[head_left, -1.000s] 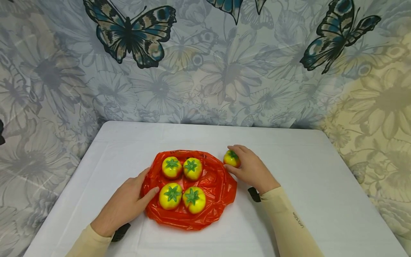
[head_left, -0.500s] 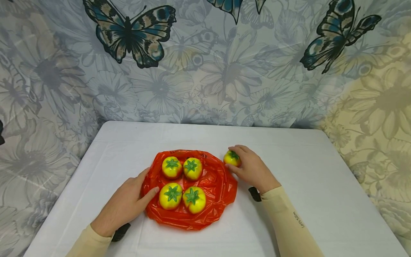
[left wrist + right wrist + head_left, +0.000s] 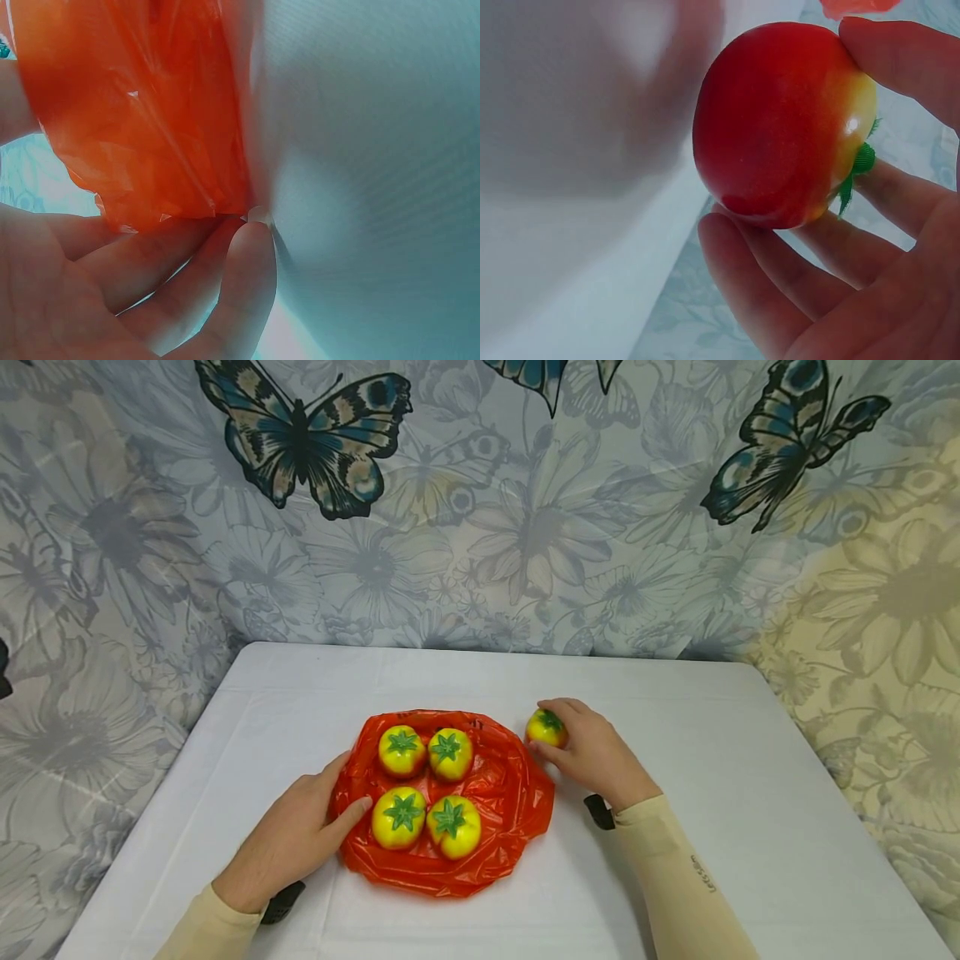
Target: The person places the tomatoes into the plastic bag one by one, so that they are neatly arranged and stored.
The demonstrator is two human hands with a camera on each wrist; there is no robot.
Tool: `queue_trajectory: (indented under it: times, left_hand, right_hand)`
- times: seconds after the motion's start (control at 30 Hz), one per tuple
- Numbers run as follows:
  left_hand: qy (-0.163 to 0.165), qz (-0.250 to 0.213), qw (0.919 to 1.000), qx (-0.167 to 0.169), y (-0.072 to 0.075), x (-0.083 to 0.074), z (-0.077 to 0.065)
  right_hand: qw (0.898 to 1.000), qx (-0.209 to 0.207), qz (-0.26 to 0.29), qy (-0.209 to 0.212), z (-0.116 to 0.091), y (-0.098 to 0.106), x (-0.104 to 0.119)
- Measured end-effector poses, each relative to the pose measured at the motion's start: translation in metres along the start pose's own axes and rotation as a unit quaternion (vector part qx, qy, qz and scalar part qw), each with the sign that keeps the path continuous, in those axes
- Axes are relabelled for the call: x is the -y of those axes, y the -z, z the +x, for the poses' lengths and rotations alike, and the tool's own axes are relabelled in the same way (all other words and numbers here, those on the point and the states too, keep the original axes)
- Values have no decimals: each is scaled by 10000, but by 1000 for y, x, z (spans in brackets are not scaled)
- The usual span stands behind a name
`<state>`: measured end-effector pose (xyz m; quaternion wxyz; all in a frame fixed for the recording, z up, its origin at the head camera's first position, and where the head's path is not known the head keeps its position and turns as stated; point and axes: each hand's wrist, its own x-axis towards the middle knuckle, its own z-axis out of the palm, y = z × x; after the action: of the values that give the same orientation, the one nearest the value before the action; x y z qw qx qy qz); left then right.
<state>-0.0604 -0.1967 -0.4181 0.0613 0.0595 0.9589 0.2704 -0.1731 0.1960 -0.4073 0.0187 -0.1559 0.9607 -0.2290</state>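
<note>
Spread in a round, bowl-like shape, a red plastic bag (image 3: 495,777) has several yellow-and-red toy tomatoes (image 3: 398,817) inside, green leaf tops facing up. At its left side my left hand (image 3: 288,831) holds the bag, thumb over the rim and fingers along the outside. The left wrist view shows those fingertips against the bag's wall (image 3: 142,112), close to the tabletop. Just beyond the bag's right edge, my right hand (image 3: 592,747) grips another toy tomato (image 3: 546,728) between thumb and fingers. Its red underside shows in the right wrist view.
A white-covered table (image 3: 720,760) carries everything. Behind it and along both sides hangs cloth with flowers and butterflies (image 3: 540,527). Each wrist wears a black strapped device (image 3: 282,902).
My right hand has shifted slightly to the right with the toy tomato in its grip. The left hand, the bag and the tomatoes inside have stayed put.
</note>
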Motion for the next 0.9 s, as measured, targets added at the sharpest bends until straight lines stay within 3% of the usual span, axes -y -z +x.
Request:
queue_trajectory:
  times: [0.53, 0.9]
  left_hand:
    - [-3, 2, 10000, 13, -1, 1, 0]
    - [27, 32, 10000, 34, -1, 2, 1]
  right_hand:
    - [9999, 30, 29, -122, -4, 15, 8]
    - [9997, -14, 139, 196, -14, 26, 29]
